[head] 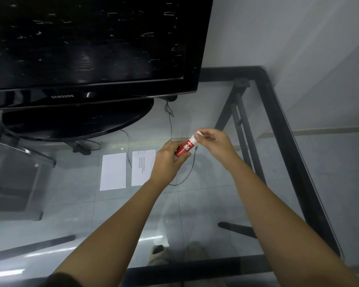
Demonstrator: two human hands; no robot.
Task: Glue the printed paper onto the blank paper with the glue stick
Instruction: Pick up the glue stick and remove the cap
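The glue stick (184,147), held above the glass table (216,204), looks light, rigid and smooth, best gripped round its barrel. The left hand (167,160) wraps the red body; the right hand (212,141) pinches the white cap (195,136). The blank paper (113,171) and printed paper (142,166) lie just beside each other below.

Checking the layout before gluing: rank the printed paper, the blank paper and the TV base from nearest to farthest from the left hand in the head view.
From the left hand:
1. Printed paper, just to its left, partly behind it.
2. Blank paper, further left.
3. TV base, at the back left.
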